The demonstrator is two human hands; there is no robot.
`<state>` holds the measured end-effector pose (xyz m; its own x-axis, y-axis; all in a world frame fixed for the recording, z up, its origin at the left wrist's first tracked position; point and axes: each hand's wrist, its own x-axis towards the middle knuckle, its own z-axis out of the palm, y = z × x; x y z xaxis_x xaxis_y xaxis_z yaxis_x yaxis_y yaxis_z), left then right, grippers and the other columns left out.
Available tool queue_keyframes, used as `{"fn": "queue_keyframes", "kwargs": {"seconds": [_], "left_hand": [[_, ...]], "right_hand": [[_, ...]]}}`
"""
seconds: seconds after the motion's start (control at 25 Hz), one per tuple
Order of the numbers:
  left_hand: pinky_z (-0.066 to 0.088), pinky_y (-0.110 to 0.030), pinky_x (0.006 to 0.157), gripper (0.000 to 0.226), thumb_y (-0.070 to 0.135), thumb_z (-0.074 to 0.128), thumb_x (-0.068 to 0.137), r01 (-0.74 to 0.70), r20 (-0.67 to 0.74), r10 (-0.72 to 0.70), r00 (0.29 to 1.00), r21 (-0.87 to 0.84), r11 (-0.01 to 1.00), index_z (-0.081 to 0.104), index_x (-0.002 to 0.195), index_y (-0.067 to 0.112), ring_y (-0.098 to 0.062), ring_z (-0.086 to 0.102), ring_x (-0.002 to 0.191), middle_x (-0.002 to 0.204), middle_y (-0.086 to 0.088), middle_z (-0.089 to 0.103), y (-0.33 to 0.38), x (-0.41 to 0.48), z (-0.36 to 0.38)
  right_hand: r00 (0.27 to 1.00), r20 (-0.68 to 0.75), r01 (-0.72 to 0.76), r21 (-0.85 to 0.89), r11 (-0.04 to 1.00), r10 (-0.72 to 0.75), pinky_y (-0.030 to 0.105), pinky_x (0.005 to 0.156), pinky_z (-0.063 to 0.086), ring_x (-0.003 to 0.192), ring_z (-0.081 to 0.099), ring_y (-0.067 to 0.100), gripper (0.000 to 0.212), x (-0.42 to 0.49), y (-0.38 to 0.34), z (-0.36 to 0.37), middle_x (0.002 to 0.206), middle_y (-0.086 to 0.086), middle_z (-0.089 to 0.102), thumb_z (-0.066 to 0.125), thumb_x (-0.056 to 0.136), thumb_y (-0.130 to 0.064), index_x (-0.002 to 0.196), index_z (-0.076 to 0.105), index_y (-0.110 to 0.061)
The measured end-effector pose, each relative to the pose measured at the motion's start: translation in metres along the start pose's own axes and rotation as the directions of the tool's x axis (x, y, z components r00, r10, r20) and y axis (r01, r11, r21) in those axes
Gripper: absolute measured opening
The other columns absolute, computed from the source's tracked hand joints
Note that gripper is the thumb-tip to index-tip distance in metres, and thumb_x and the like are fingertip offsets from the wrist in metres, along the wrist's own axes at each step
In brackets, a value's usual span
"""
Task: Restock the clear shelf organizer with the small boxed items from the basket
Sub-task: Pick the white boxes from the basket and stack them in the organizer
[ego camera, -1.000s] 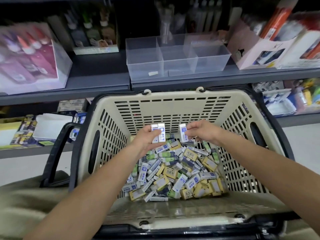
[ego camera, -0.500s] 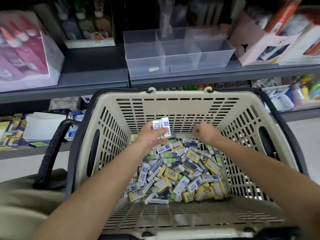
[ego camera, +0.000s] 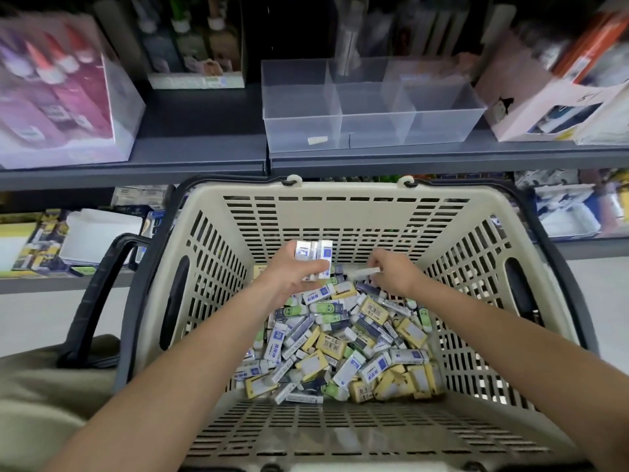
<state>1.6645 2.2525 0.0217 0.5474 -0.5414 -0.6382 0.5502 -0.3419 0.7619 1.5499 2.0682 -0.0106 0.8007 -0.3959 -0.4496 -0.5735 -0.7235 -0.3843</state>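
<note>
Head cam | left grip (ego camera: 292, 274) clutching a few white boxes (ego camera: 313, 253) over the basket (ego camera: 340, 192) | right grip (ego camera: 394, 271) pinching a box (ego camera: 365, 272) off the pile (ego camera: 340, 335) | organizer (ego camera: 371, 131) on the shelf (ego camera: 204, 158) looks empty | risk: overfull left stack could slip back in

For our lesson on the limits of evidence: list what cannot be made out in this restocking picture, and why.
Head view:
- Print on the boxes in the left hand: too small.
- Whether the right hand grips anything: motion blur.
- Label on the clear organizer: too small.
- Near rim of the basket: cut off by the bottom edge.
</note>
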Motion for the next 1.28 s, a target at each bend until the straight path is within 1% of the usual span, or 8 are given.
{"fn": "queue_keyframes", "kwargs": {"seconds": [0.12, 0.36, 0.52, 0.72, 0.92, 1.12, 1.2, 1.28], "left_hand": [[0.058, -0.026, 0.067, 0.054, 0.004, 0.075, 0.076, -0.076, -0.011, 0.076, 0.997, 0.038, 0.996, 0.049, 0.123, 0.007, -0.021, 0.065, 0.096, 0.122, -0.011, 0.059, 0.011, -0.002, -0.004], [0.056, -0.027, 0.069, 0.034, 0.004, 0.075, 0.074, -0.187, 0.03, 0.186, 0.982, 0.018, 0.982, 0.058, 0.101, 0.015, -0.017, 0.068, 0.087, 0.099, -0.006, 0.069, 0.042, -0.017, -0.007], [0.054, -0.018, 0.058, 0.032, 0.006, 0.078, 0.071, -0.286, 0.05, 0.281, 0.958, 0.154, 0.946, 0.06, 0.095, 0.019, -0.01, 0.069, 0.078, 0.09, 0.0, 0.072, 0.071, -0.033, -0.018], [0.056, -0.026, 0.063, 0.034, 0.004, 0.08, 0.069, -0.354, 0.067, 0.348, 0.935, 0.244, 0.903, 0.058, 0.091, 0.017, -0.015, 0.068, 0.073, 0.087, -0.005, 0.071, 0.098, -0.046, -0.036], [0.058, -0.033, 0.074, 0.034, 0.007, 0.079, 0.07, -0.408, 0.023, 0.409, 0.912, 0.138, 0.903, 0.057, 0.094, 0.016, -0.019, 0.069, 0.082, 0.093, -0.006, 0.071, 0.104, -0.042, -0.044], [0.055, -0.022, 0.063, 0.029, 0.011, 0.076, 0.075, -0.54, -0.091, 0.537, 0.839, -0.006, 0.842, 0.058, 0.097, 0.018, -0.013, 0.071, 0.079, 0.095, -0.003, 0.071, 0.132, -0.033, -0.048], [0.055, -0.022, 0.062, 0.027, 0.012, 0.075, 0.077, -0.594, -0.155, 0.596, 0.788, 0.06, 0.802, 0.058, 0.095, 0.019, -0.012, 0.07, 0.079, 0.094, -0.002, 0.07, 0.144, -0.025, -0.052], [0.056, -0.023, 0.063, 0.025, 0.013, 0.074, 0.077, -0.608, -0.225, 0.628, 0.745, 0.158, 0.778, 0.056, 0.093, 0.022, -0.012, 0.068, 0.08, 0.093, 0.0, 0.068, 0.151, -0.017, -0.057]], "right_hand": [[0.993, 0.015, 0.103, 0.343, 0.934, -0.115, 0.027, 0.061, 0.051, 0.068, 0.067, 0.015, 0.015, -0.014, -0.032, -0.023, 0.067, -0.003, 0.066, 0.06, 0.088, -0.018, 0.1, 0.054, -0.024], [0.982, 0.024, 0.121, 0.689, 0.715, -0.189, 0.023, 0.076, 0.055, 0.07, 0.066, 0.012, 0.027, -0.044, -0.066, -0.065, 0.082, 0.009, 0.069, 0.065, 0.082, -0.003, 0.108, 0.062, -0.009], [0.964, -0.074, 0.239, 0.657, 0.715, -0.254, 0.019, 0.073, 0.052, 0.079, 0.065, 0.009, 0.019, -0.058, -0.077, -0.084, 0.087, -0.001, 0.07, 0.064, 0.083, -0.009, 0.099, 0.066, -0.019], [0.93, -0.282, 0.364, 0.635, 0.682, -0.234, 0.015, 0.054, 0.052, 0.056, 0.065, 0.003, 0.004, -0.051, -0.099, -0.104, 0.061, -0.006, 0.07, 0.065, 0.082, -0.012, 0.082, 0.068, -0.009], [0.908, -0.369, 0.408, 0.668, 0.622, -0.199, 0.015, 0.056, 0.053, 0.055, 0.065, 0.005, 0.007, -0.031, -0.122, -0.122, 0.062, -0.001, 0.068, 0.06, 0.085, -0.001, 0.085, 0.064, -0.008], [0.807, -0.56, 0.547, 0.588, 0.595, -0.188, 0.014, 0.062, 0.054, 0.057, 0.064, 0.001, 0.007, 0.002, -0.154, -0.163, 0.072, 0.008, 0.065, 0.058, 0.088, -0.002, 0.088, 0.062, -0.008], [0.748, -0.636, 0.581, 0.49, 0.649, -0.189, 0.021, 0.07, 0.054, 0.062, 0.064, 0.003, 0.009, 0.021, -0.165, -0.173, 0.076, 0.007, 0.066, 0.061, 0.086, -0.007, 0.084, 0.065, -0.015], [0.712, -0.657, 0.523, 0.261, 0.811, -0.248, 0.023, 0.075, 0.049, 0.069, 0.061, 0.007, 0.006, 0.042, -0.171, -0.177, 0.081, 0.001, 0.068, 0.064, 0.085, -0.018, 0.088, 0.07, -0.019]]}}
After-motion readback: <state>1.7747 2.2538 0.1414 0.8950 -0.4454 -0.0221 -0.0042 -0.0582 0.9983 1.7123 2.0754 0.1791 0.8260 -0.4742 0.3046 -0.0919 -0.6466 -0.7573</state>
